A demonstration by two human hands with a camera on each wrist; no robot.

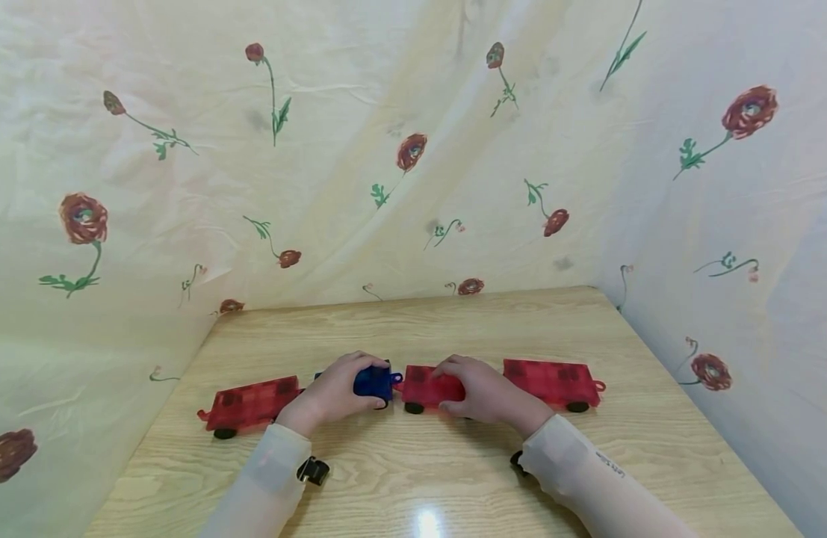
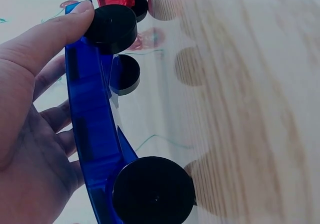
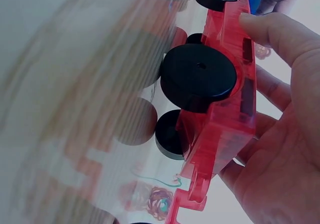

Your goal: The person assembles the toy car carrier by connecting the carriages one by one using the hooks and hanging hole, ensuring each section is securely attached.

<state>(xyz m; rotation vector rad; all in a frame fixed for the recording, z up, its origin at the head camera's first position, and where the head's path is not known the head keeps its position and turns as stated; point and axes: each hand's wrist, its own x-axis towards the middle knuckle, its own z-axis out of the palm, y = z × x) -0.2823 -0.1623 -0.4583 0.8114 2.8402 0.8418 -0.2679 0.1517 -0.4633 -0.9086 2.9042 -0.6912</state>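
Note:
Translucent toy wagons with black wheels stand in a row across the table. My left hand (image 1: 332,392) grips the blue wagon (image 1: 373,382), thumb on its near side and fingers over the far side. Just right of it, my right hand (image 1: 487,390) holds a red wagon (image 1: 420,382) the same way. Between the two held wagons, a blue loop meets the red wagon's end; whether they are hooked together I cannot tell. The right wrist view shows a red hook (image 3: 197,186) at the held wagon's other end. My hands hide parts of both wagons.
Another red wagon (image 1: 252,403) stands at the left end of the row, slightly angled, and one more red wagon (image 1: 550,381) at the right end. The wood-grain table (image 1: 413,463) is bounded by flowered cloth (image 1: 332,149) at the back and sides.

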